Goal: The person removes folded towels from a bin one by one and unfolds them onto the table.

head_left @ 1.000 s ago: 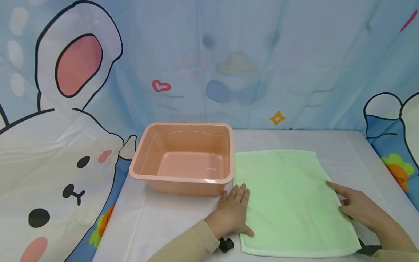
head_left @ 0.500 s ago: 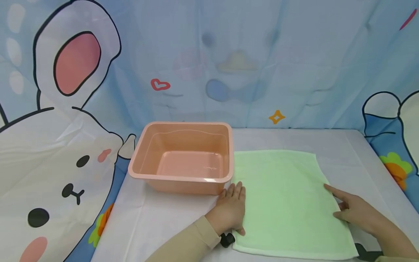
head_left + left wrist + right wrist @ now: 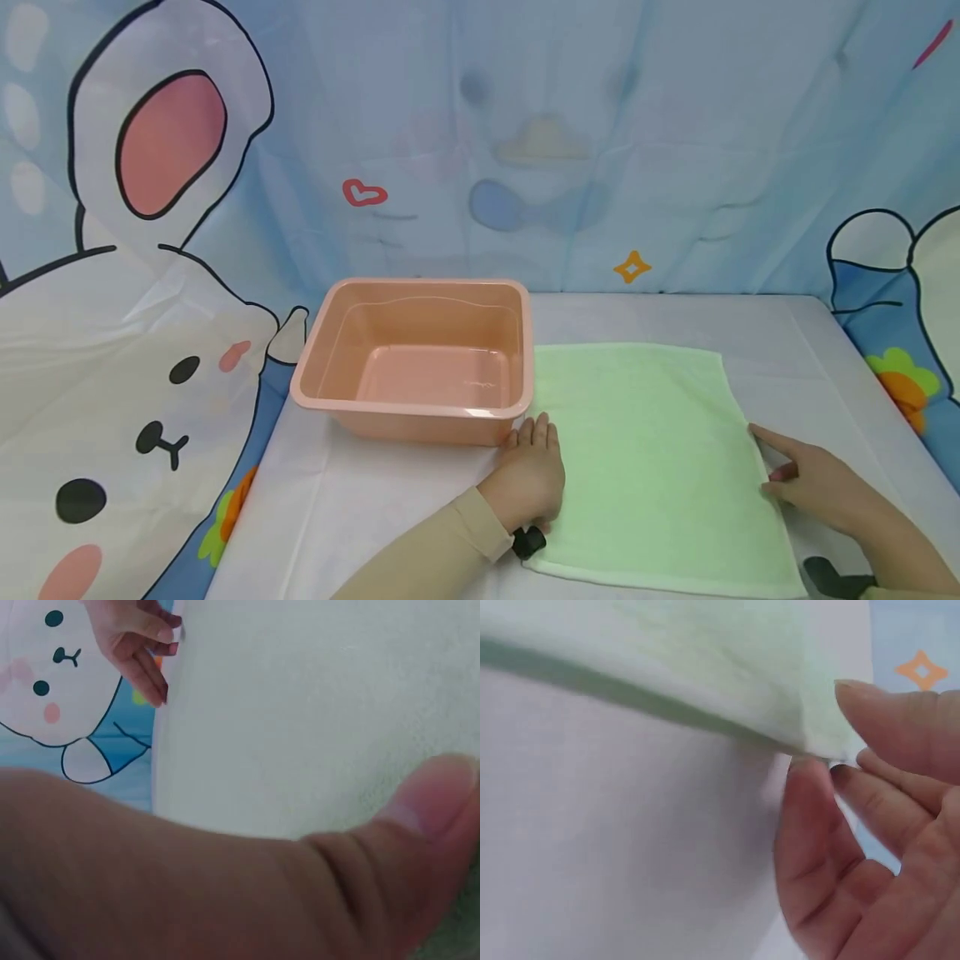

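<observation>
A pale green towel [image 3: 645, 467] lies spread flat on the white-covered table. Along its left edge rests my left hand [image 3: 527, 479], fingers straight and pointing away from me, just in front of the basin. The left wrist view shows my left thumb [image 3: 420, 817] over the towel's surface, while its other fingers are out of that view. On the opposite side, my right hand [image 3: 821, 487] touches the towel's right edge with extended fingers. From the right wrist, the fingertips [image 3: 810, 776] meet the towel's edge, and the thumb stands apart from them.
A peach plastic basin [image 3: 420, 429] stands left of the towel, with no contents visible inside. Behind the table hangs a blue cartoon-print curtain [image 3: 675, 167]. Black wrist gear [image 3: 528, 542] shows at my left wrist, and a dark shape [image 3: 836, 579] lies near my right wrist.
The towel's near part has slid left and its right side has straightened. My left thumb has drawn in from the towel toward the hand. The right hand has stayed along the right edge.
</observation>
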